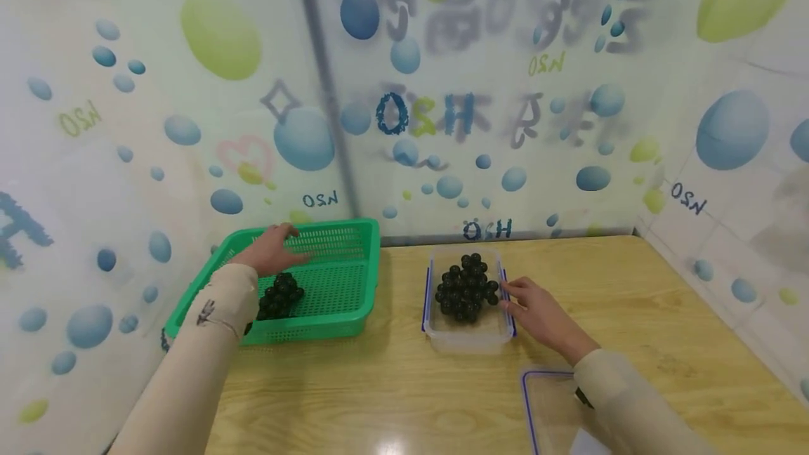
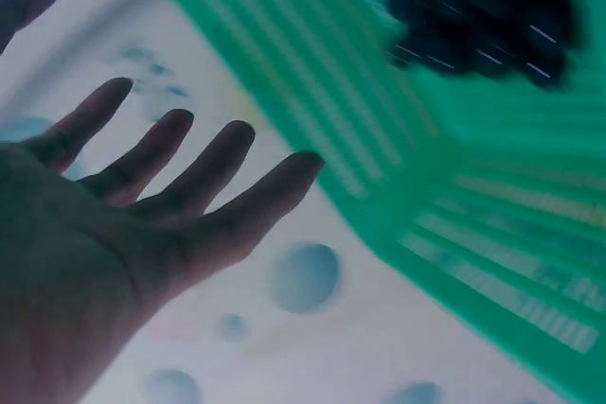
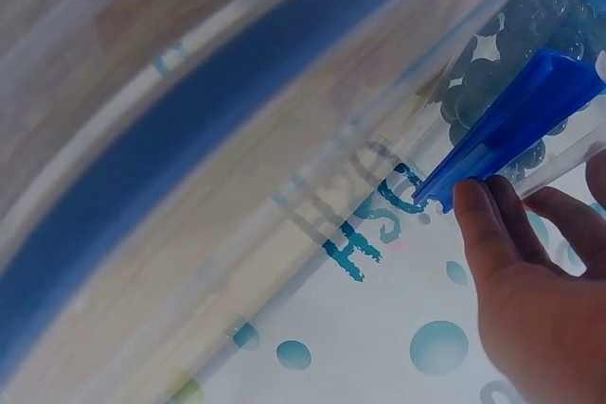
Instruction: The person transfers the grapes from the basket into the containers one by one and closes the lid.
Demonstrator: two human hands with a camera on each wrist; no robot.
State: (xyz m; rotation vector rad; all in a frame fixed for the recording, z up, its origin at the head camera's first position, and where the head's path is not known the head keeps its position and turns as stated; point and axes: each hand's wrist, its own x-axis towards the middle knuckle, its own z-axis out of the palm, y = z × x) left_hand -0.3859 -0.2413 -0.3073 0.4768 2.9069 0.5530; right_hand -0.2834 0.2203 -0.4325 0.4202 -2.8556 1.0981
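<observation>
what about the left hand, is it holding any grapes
No, the left hand shows an empty palm and spread fingers, apart from the grapes in the green basket.

This was a small screened-off work corner; whether it stood in a home or elsewhere could not be told. Pale sheeting [image 1: 442,209], printed with blue and green bubbles and reversed "H2O" lettering, rose like a shower curtain behind the far edge of a wood-grain table [image 1: 354,399] and along its left and right edges, folding at the far right corner.
</observation>
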